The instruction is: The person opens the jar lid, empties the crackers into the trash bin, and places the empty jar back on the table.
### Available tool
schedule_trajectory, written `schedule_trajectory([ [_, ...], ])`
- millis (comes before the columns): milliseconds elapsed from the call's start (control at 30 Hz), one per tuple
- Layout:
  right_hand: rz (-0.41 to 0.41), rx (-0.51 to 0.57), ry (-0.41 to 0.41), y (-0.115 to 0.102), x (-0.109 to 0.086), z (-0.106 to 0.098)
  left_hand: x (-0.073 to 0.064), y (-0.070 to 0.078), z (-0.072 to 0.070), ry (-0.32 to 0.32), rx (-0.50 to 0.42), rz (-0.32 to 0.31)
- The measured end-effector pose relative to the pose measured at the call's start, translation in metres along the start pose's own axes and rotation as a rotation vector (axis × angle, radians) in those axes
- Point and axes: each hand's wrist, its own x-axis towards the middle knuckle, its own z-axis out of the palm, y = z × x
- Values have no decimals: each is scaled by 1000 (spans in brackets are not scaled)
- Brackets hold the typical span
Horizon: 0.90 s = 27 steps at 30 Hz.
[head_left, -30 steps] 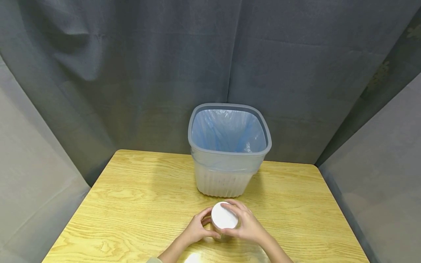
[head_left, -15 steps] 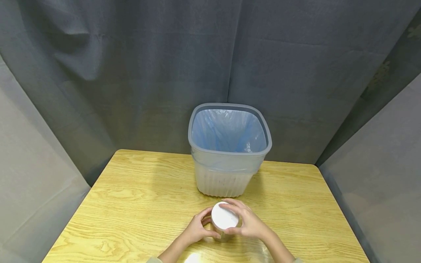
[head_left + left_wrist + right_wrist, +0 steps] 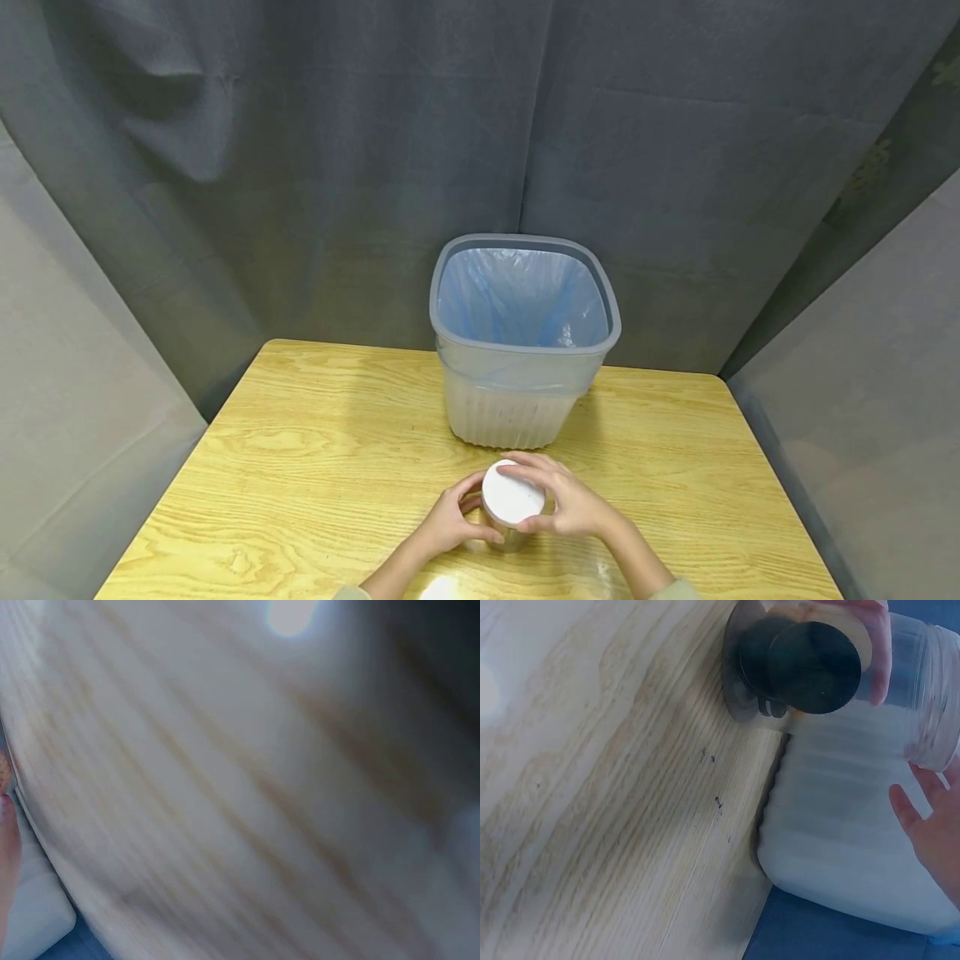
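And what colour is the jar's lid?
The lid is white; it shows best in the head view.

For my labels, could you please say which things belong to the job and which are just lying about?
In the job: left hand, right hand, clear jar, white lid, dark round item inside.
Seemingly apart: lined bin, untouched; table; grey curtain.

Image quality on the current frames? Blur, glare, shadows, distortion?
Head: fairly sharp, small glare spot on the table at the bottom edge, soft shadows either side of the bin. Left wrist: wood grain smeared, glare up top, table edge bowed. Right wrist: bluish cast, glare at left edge, clear jar readable.
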Motion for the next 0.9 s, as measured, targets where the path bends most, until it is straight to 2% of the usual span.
schedule_trajectory([
  [467, -62, 14, -78, 2, 5, -7, 1, -1, -1, -15, 3, 15],
  [900, -104, 1, -194, 3, 11, -16, 1, -2, -1, -15, 1, 3],
])
